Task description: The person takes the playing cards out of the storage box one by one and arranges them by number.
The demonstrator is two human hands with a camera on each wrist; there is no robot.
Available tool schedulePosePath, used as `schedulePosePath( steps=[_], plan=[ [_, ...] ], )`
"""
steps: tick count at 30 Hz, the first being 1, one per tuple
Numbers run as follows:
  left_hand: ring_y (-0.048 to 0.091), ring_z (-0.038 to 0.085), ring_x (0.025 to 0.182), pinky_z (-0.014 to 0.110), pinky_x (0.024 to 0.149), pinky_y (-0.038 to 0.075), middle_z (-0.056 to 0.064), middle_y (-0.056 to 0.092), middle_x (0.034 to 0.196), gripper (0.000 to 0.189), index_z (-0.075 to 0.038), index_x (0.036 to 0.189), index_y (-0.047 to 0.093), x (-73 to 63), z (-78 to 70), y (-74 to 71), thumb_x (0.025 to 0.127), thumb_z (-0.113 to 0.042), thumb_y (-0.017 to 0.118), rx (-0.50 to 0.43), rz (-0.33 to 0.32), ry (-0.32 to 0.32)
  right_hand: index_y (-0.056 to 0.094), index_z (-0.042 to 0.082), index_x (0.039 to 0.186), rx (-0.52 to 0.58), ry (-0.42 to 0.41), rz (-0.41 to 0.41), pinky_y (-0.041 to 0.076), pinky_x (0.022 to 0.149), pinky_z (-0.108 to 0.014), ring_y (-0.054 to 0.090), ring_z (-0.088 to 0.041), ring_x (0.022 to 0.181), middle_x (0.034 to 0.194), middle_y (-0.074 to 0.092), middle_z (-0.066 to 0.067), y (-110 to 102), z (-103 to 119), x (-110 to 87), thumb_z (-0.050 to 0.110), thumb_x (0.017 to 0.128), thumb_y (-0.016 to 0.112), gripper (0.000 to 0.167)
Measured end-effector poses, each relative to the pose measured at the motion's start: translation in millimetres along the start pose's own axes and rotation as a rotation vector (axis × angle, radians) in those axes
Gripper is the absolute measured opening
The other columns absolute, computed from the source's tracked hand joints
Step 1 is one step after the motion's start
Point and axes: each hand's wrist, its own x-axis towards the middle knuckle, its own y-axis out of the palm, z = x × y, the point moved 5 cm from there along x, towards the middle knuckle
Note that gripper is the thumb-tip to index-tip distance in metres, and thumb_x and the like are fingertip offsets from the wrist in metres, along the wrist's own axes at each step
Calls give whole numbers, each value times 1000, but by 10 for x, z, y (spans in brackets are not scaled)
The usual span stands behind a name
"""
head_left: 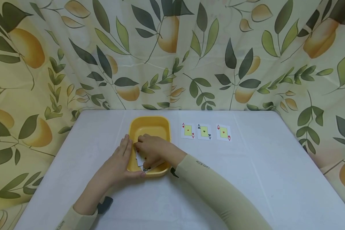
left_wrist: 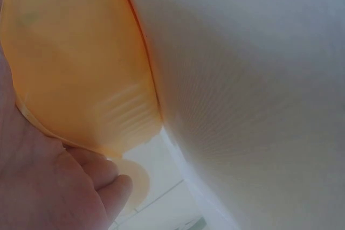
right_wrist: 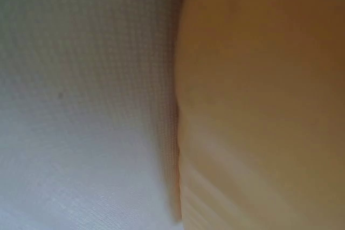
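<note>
My left hand (head_left: 119, 159) lies along the left side of a yellow plastic tray (head_left: 150, 119), fingers straight against its wall and thumb stretched to the front rim. In the left wrist view the tray's outer wall (left_wrist: 81, 63) shows beside the palm. My right hand (head_left: 153, 148) reaches into the tray with bent fingers, over several playing cards (head_left: 140, 158) that it partly covers. I cannot tell whether it pinches one of them. The right wrist view shows the tray's wall (right_wrist: 259, 106) up close.
To the right of the tray, three aces lie face up in a row: the ace of diamonds (head_left: 188, 131), a black ace (head_left: 204, 131) and the ace of hearts (head_left: 223, 132). A white cloth (head_left: 247, 185) covers the table. Behind it hangs a leaf-and-fruit patterned curtain (head_left: 189, 64).
</note>
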Motion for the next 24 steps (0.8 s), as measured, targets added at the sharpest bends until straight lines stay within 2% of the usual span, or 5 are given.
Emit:
schedulePosePath(
  steps=[12,17,24],
  plan=[
    [9,40,152,59,114,33,17,-5,167,137,4,157,11,-1,-8,12,68,-88,59,-17,3,6,44,17,151,25,2,-29,47,96,-25,45,-14,113,132,46,1,-85,-31,-99,59,73,78,95],
    [9,40,153,58,114,33,17,-5,167,136,5,157,11,4,-12,9,69,-85,63,-12,-3,7,46,15,149,30,7,-44,45,102,-26,46,-14,115,137,46,-1,-160,-65,-167,59,73,79,94],
    [13,41,152,59,111,37,18,-3,167,135,5,157,13,-6,-4,0,70,-86,62,8,-31,13,47,14,149,100,44,-55,42,109,-28,44,-16,123,142,45,-2,-279,-147,-293,53,72,82,93]
  ],
)
